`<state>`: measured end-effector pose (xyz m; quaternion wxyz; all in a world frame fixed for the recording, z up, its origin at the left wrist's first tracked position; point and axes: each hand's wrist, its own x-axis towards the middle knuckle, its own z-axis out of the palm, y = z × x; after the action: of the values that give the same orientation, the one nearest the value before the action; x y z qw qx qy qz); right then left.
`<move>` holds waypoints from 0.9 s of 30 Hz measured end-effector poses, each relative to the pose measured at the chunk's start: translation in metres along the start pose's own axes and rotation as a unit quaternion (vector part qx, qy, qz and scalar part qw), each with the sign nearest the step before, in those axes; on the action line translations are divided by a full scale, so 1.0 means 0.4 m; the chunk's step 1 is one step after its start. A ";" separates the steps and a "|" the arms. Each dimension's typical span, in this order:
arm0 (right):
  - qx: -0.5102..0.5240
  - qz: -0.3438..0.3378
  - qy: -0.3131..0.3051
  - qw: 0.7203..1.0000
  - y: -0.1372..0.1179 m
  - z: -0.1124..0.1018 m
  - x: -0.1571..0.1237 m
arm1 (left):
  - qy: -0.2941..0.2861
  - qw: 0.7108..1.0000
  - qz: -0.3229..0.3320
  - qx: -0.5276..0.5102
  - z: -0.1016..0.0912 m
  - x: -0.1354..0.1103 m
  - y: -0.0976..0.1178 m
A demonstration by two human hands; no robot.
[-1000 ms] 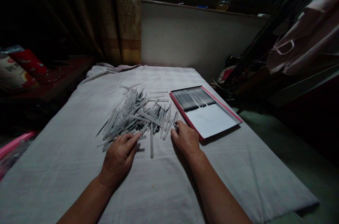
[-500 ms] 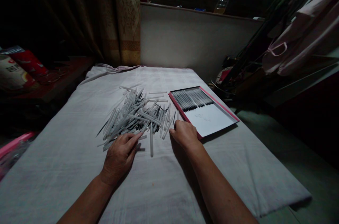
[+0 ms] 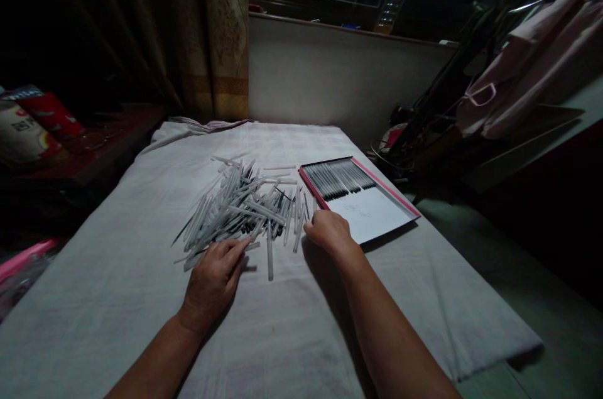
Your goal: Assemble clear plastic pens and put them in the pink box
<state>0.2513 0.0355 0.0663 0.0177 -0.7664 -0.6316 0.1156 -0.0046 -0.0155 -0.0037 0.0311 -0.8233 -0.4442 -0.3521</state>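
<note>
A loose heap of slim, translucent pen-like sticks [image 3: 235, 204], some with dark tips, lies on the cloth. At its near edge rests my left hand [image 3: 213, 276], thumb and forefinger closed at the end of a pale stick [image 3: 255, 234]. My right hand [image 3: 332, 230] is curled closed beside the heap, against the near left side of a shallow red-edged box [image 3: 384, 222]. Its fingertips are partly hidden, so what they grip cannot be made out. Inside the box, a row of similar sticks [image 3: 336, 178] lies side by side, dark ends toward me.
A pale cloth [image 3: 264, 349] covers the table. To the left, packages [image 3: 31, 132] stand on a dark red surface, with a pink-rimmed container [image 3: 26, 261] lower down. A curtain [image 3: 221, 34], a plastic bottle [image 3: 396, 2] on the sill and hanging pink cloth [image 3: 522, 72] lie beyond.
The view has shifted slightly, moving the box a little left in the picture. Sticks beside my right hand have changed position a little. My left hand stays at the heap.
</note>
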 end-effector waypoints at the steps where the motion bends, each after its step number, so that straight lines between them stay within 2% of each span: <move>1: -0.007 -0.004 0.007 1.000 0.009 -0.005 -0.007 | 0.001 1.000 0.001 -0.002 0.000 0.000 -0.001; 3: 0.023 -0.027 0.042 0.998 0.027 -0.006 -0.019 | 0.007 1.000 0.001 -0.012 0.001 -0.001 -0.003; 5: 0.134 -0.067 0.092 0.984 0.040 0.010 -0.027 | 0.021 1.000 -0.005 -0.023 0.001 -0.001 -0.005; 6: 0.219 -0.087 0.113 0.965 0.043 0.024 -0.028 | 0.029 0.999 -0.009 -0.028 0.001 -0.001 -0.006; 7: 0.315 -0.102 0.132 0.934 0.043 0.040 -0.029 | 0.036 0.999 -0.014 -0.032 0.001 0.000 -0.007; 9: 0.497 -0.105 0.146 0.849 0.039 0.072 -0.029 | 0.043 0.998 -0.021 -0.038 -0.001 0.001 -0.009; 11: 0.622 -0.092 0.129 0.767 0.032 0.096 -0.028 | 0.043 0.998 -0.024 -0.040 -0.003 0.002 -0.011; 12: 0.662 -0.085 0.116 0.735 0.030 0.103 -0.027 | 0.042 0.998 -0.024 -0.038 -0.004 0.002 -0.012; 14: 0.707 -0.081 0.091 0.697 0.029 0.108 -0.026 | 0.040 0.999 -0.024 -0.028 -0.005 0.002 -0.013; 17: 0.722 -0.078 0.078 0.683 0.036 0.101 -0.030 | 0.034 0.999 -0.024 -0.014 -0.005 0.002 -0.014; 27: 0.670 -0.125 0.046 0.730 0.032 0.083 -0.047 | 0.035 0.999 -0.017 -0.008 -0.008 0.004 -0.011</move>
<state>0.2537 0.0108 0.0347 0.5700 -0.4743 -0.4789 0.4698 -0.0089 -0.0130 -0.0014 0.0343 -0.8028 -0.4542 -0.3848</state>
